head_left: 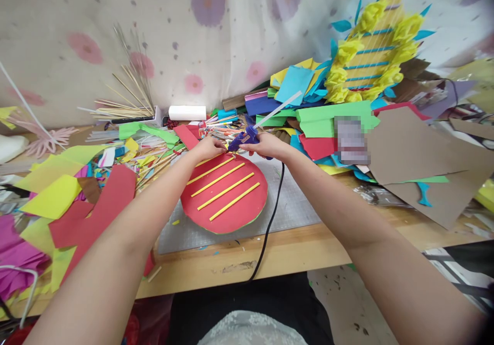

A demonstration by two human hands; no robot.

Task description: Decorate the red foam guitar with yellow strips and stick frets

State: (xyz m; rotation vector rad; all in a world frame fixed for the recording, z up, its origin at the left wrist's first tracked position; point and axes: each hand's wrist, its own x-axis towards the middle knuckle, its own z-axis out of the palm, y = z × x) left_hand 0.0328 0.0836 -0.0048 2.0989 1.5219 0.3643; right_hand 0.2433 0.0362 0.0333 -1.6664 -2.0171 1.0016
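Gripping a blue glue gun [247,138] near the middle of the frame, the right hand [267,145] is wrapped round its handle, with a whitish glue stick [278,109] poking out the back. Left hand [209,148] is just beside the nozzle, at the top edge of a red disc [239,210]; fingers are bunched close, but I can't tell if they're pinching anything. The two hands are near each other, not touching. The disc sits center frame on a gray mat [295,208], with slanted yellow strips [234,201] across it. Black cord [269,226] runs down to the table's front edge at bottom center. Yellow paper guitar's [366,54] upper right, thin sticks [127,111] upper left.
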